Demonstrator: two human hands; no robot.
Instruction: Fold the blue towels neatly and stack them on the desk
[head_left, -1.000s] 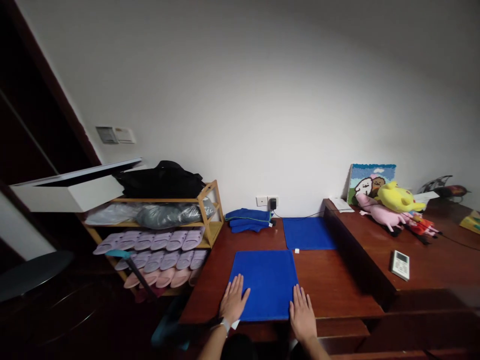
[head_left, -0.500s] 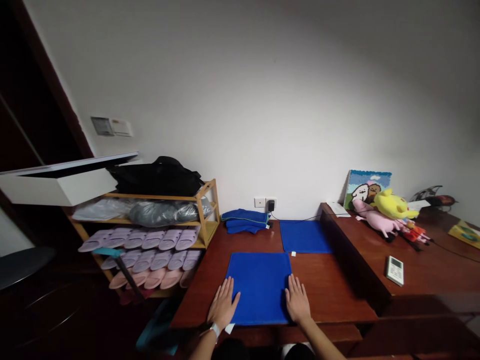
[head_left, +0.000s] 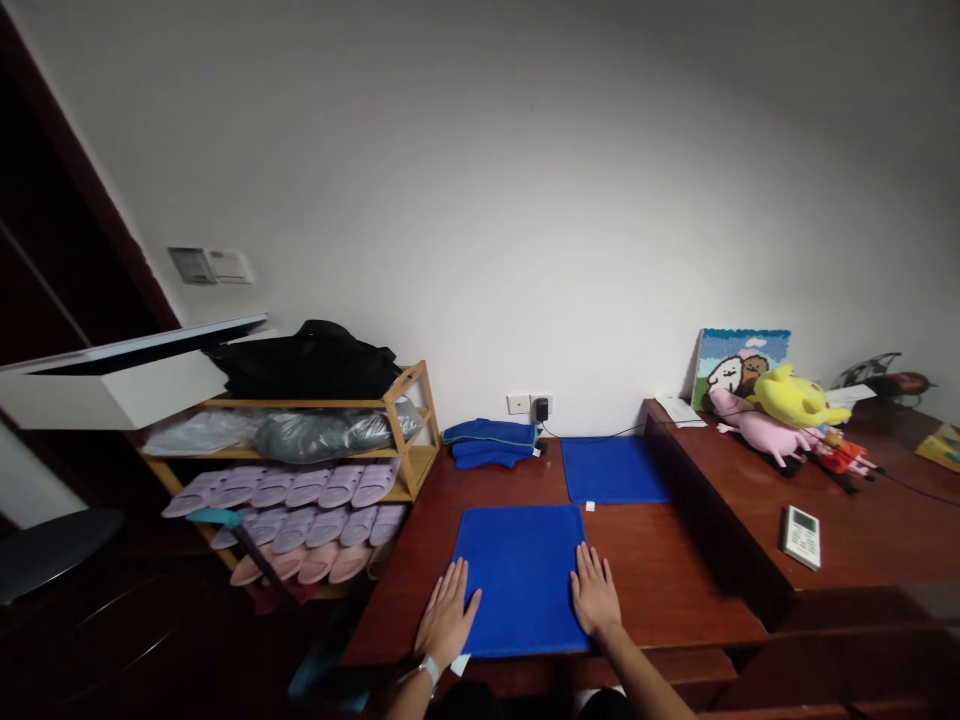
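A blue cloth (head_left: 520, 580) lies flat and square near the front edge of the brown wooden table (head_left: 645, 570). On its left edge rests my left hand (head_left: 448, 612), palm down with the fingers stretched out. My right hand (head_left: 596, 592) lies flat along the right edge, its fingers also extended. Neither hand grips anything. Behind and to the right, a second blue cloth (head_left: 615, 468) is spread out with a white tag at its front. Against the wall sits a loosely folded pile of blue cloths (head_left: 491, 442).
Left of the table stands a wooden rack (head_left: 411, 470) with slippers (head_left: 307, 486), bagged items and a black bag (head_left: 307, 362). On the raised right-hand surface are plush toys (head_left: 795, 400), a white remote (head_left: 802, 538) and a dog picture (head_left: 742, 368). A black plug (head_left: 541, 408) trails a cable.
The camera view has tilted slightly. Both hands stay flat at the cloth's sides, and the cloths look unchanged.
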